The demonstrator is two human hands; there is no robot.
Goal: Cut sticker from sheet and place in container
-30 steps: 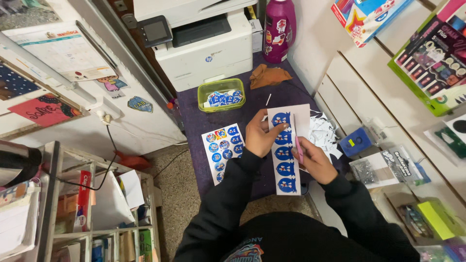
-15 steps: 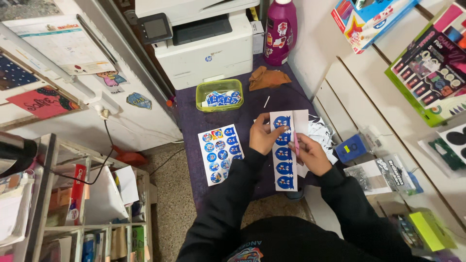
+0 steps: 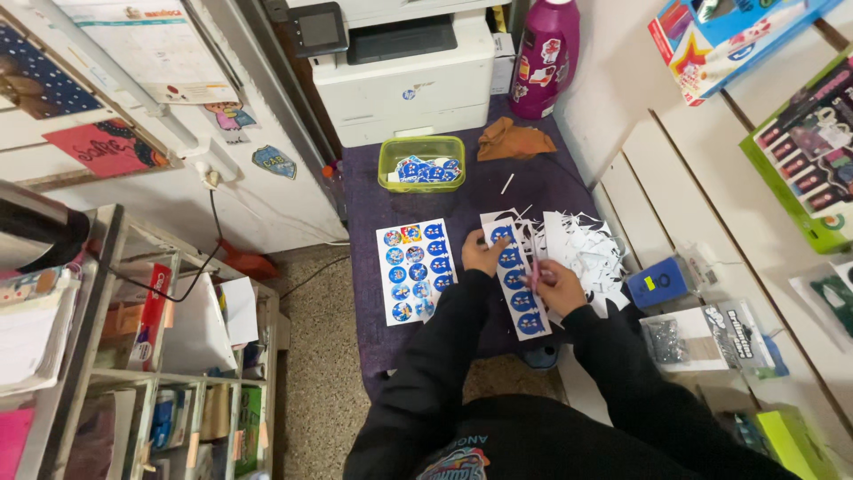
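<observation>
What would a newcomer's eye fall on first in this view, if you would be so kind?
Probably the strip of blue stickers in the middle of the purple table, pinned by the left hand while the right hand holds a thin pink tool against it. To its left lies a sheet of round stickers, to its right a heap of white paper scraps. Behind stand a green tub of cut stickers and a white printer.
</observation>
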